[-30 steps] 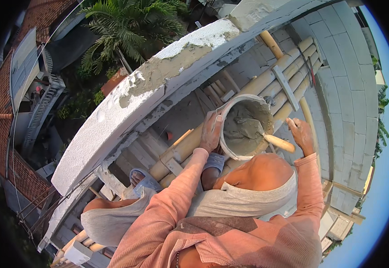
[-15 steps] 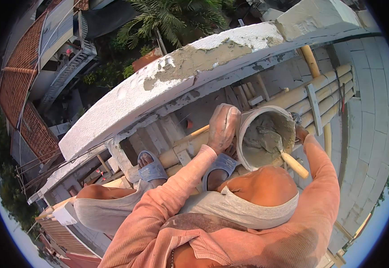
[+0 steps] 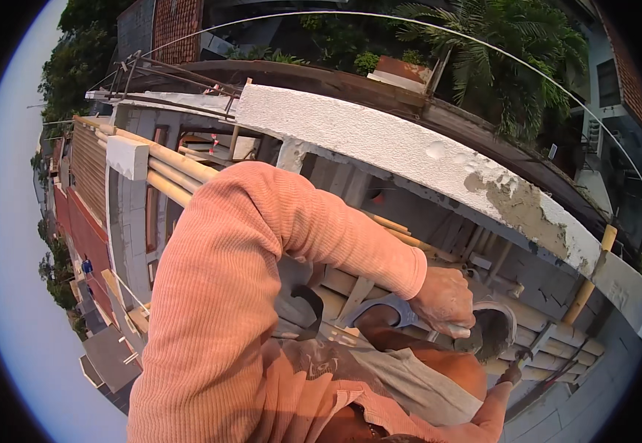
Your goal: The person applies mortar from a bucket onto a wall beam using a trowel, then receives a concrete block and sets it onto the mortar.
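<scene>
My left hand (image 3: 446, 299) is a closed fist over the left side of a round bucket (image 3: 511, 317). A small pale bit shows beneath its fingers, but I cannot make out what it grips. Grey wet mortar (image 3: 474, 341) lies inside the bucket, which stands tilted by my bent knee. At the bucket's lower right is my right hand (image 3: 511, 373), small and partly hidden, its fingers unclear beside something dark and greyish. The wooden trowel handle seen earlier is out of sight.
Bamboo poles (image 3: 550, 343) form the platform around my sandalled feet. Beyond my arms curves a white, rough-faced ledge (image 3: 336, 118) with a patch of mortar (image 3: 524, 214). An upright bamboo pole (image 3: 594, 273) stands near its right end. Roofs and palms lie below.
My view has swung left, so the bucket and hands now sit further right and lower. My left arm crosses the middle, its fist now overlapping the bucket. The trowel handle has dropped from sight.
</scene>
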Demonstrator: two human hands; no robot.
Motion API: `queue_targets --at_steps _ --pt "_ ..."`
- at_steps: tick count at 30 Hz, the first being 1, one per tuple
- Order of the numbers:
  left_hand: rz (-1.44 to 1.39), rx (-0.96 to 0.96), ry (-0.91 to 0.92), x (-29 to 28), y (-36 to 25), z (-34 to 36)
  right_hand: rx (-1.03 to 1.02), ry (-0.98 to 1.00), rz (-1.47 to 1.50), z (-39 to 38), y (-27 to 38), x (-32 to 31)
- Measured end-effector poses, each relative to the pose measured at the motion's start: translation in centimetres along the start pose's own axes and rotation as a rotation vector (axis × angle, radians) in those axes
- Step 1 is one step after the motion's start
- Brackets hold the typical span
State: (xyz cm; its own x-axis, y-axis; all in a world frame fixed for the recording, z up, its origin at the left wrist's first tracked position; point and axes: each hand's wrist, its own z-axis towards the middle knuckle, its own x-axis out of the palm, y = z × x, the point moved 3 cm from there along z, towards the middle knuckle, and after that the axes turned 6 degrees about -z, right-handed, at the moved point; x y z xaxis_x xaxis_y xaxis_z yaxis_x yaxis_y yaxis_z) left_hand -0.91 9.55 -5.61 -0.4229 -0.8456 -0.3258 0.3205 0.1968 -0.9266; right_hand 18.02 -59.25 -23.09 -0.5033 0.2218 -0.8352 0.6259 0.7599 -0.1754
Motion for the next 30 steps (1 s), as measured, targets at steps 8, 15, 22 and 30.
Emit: queue_targets --at_steps 8,15,22,30 --pt "0.377 -0.63 0.215 -11.8 -13.2 -12.9 -0.556 -0.233 -0.281 -37.3 14.3 -14.4" --pt "0.455 -1.332 -0.507 -11.3 -27.2 -22.6 -0.834 0.039 -0.302 -63.9 15.3 -16.7" --pt "0.109 -1.785 -0.57 -6.1 -30.1 -22.7 -1.323 0.04 -0.484 -71.3 14.1 -11.3" --pt "0.013 -1.924 -0.56 -3.5 -29.7 -23.7 -1.126 0.141 -0.59 -72.1 13.5 -9.7"
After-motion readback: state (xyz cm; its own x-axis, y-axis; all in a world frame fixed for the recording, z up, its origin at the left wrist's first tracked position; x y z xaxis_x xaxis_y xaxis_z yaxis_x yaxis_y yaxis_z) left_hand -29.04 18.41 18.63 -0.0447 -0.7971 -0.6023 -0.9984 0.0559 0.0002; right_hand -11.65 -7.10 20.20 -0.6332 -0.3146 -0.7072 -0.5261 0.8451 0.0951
